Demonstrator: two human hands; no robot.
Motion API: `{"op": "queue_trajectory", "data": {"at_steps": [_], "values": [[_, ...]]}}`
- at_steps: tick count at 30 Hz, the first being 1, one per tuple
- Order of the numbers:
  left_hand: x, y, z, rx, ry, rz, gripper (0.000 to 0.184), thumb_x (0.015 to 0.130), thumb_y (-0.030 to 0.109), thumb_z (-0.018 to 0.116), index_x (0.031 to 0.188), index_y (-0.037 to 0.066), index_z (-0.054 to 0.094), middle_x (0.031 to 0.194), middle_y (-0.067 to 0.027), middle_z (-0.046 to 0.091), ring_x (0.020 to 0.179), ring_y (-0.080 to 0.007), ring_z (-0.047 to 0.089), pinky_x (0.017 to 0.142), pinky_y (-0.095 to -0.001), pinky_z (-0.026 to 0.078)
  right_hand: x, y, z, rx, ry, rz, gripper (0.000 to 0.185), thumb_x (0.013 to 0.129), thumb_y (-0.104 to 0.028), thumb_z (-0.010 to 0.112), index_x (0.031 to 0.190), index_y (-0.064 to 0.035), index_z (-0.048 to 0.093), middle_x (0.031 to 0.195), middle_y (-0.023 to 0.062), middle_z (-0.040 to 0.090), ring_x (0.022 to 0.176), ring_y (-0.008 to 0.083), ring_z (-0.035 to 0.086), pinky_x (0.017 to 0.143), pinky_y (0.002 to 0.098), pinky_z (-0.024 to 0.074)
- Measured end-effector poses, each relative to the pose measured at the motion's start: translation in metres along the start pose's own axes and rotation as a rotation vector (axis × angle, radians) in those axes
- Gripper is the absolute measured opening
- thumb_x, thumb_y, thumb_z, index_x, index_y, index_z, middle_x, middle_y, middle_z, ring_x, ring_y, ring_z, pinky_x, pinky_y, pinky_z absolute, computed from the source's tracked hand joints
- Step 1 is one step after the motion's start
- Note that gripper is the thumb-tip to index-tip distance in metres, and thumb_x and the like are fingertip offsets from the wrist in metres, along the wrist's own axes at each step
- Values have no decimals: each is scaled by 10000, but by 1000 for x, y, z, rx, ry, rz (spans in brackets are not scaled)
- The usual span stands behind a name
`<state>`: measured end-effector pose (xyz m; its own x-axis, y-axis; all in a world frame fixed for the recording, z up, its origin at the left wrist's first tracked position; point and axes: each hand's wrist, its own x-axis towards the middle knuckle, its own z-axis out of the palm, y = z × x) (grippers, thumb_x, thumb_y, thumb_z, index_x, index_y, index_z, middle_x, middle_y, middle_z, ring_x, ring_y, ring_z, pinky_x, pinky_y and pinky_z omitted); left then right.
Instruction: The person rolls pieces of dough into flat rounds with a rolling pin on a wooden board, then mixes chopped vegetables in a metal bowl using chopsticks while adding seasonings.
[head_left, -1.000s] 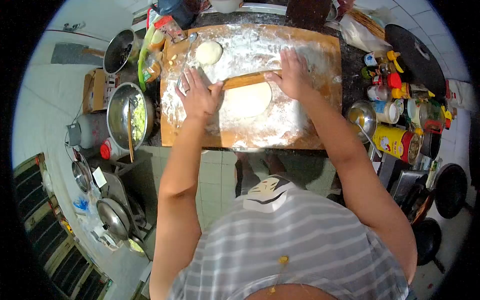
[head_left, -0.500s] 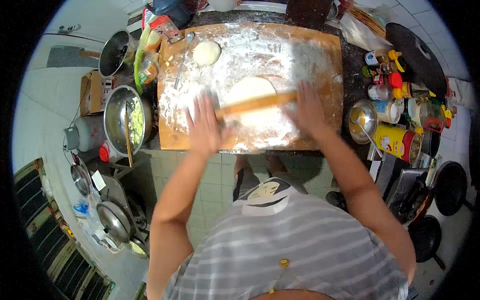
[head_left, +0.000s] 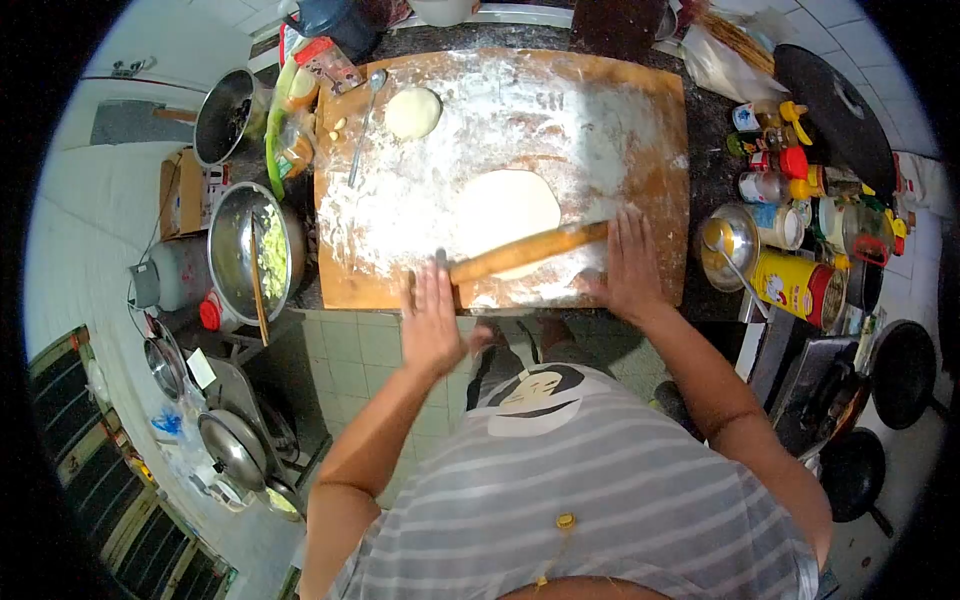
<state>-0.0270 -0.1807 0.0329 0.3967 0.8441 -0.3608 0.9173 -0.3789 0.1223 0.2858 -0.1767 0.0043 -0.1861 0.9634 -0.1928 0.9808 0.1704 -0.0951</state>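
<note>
- Head view, looking down: large wooden board [head_left: 655, 150], streaked white with flour over much of its top.
- Rolling pin [head_left: 530, 250] lies aslant across the nearer part of the board, right end a little farther from the person than the left.
- Flattened dough sheet [head_left: 508, 205], pale and roughly round, lies near the middle of the board; most of it shows beyond the pin, which crosses its near part, with a sliver on the near side.
- Left hand [head_left: 430, 325]: open, fingers stretched forward with tips at the pin's left end, thumb out to the side; palm over the board's near edge. Not wrapped round the wood.
- Right hand [head_left: 632, 265]: open, fingers extended over the pin's right end, thumb apart on the near side. How hard either presses, cannot tell.
- Dough ball [head_left: 412, 113], rounded, toward the board's far left; long-handled spoon [head_left: 367, 130] just beside it, to the left.
- Left of the board: steel bowl [head_left: 230, 235] with chopped pale-green food [head_left: 271, 255], chopsticks [head_left: 259, 285] resting across it.
- Right of the board: smaller metal bowl [head_left: 712, 270] holding something yellow, yellow tin [head_left: 785, 285] near it.
</note>
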Motion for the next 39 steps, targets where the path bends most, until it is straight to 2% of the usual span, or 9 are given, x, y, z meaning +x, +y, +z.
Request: {"op": "queue_trajectory", "data": {"at_steps": [4,7,12,16,22,28,34,37,39], "values": [[116,-43,-32,-70,370,-267,851,871,534,383,1381,-99,129,1462,-269,86,1374,-368,64,1099,-506,17,120,-5,-12,181,266,118,919,770,-513,588,1375,55,196,1442,253,183,1355,361,153,1100,503,93],[107,-28,-41,137,374,-168,882,862,559,388,1372,-114,136,1459,-269,104,1367,-370,110,1097,-508,52,126,10,-2,484,124,307,971,758,-553,589,1393,45,162,1463,238,137,1364,356,130,1112,478,67],[18,-5,-4,-107,176,-32,958,829,639,372,1386,-93,100,1468,-248,97,1368,-374,82,1093,-531,70,12,-15,-35,-41,-315,107,959,808,-527,545,1403,47,58,1475,215,98,1376,328,92,1114,478,48],[132,-62,-30,-103,479,-277,910,851,611,337,1371,-114,154,1454,-272,122,1375,-362,59,1097,-497,23,135,-9,-10,175,343,27,926,785,-586,541,1339,95,245,1444,254,163,1361,351,137,1087,539,88],[39,-32,-3,-8,297,-16,931,849,640,309,1377,-107,137,1443,-295,127,1366,-396,70,1086,-533,19,35,-11,-25,-22,-197,34,871,864,-526,451,1397,58,85,1469,236,95,1373,344,72,1110,491,16],[149,-67,-38,-173,472,-299,900,856,567,377,1385,-103,92,1470,-255,69,1382,-346,12,1093,-504,-13,159,-10,-19,284,240,110,864,865,-508,470,1419,7,52,1494,173,33,1384,311,2,1101,514,2],[137,-29,-66,-118,673,-90,839,836,507,510,1398,-21,180,1449,-222,208,1361,-366,144,1072,-565,34,180,13,-16,237,539,-270,430,826,-362,611,1162,-95,593,1334,140,406,1260,329,314,1045,481,226],[118,-1,-42,-120,322,439,658,841,389,554,1387,134,290,1417,-123,322,1303,-314,308,1047,-510,252,159,23,-12,339,426,-370,396,803,-290,643,1125,-65,594,1206,149,499,1141,343,424,979,452,308],[116,11,-17,107,275,420,687,887,573,303,1416,139,240,1482,-97,197,1373,-259,166,1111,-475,109,145,24,-24,389,238,-176,349,823,-244,608,1112,-52,580,1117,158,540,1036,338,489,923,420,369]]}}
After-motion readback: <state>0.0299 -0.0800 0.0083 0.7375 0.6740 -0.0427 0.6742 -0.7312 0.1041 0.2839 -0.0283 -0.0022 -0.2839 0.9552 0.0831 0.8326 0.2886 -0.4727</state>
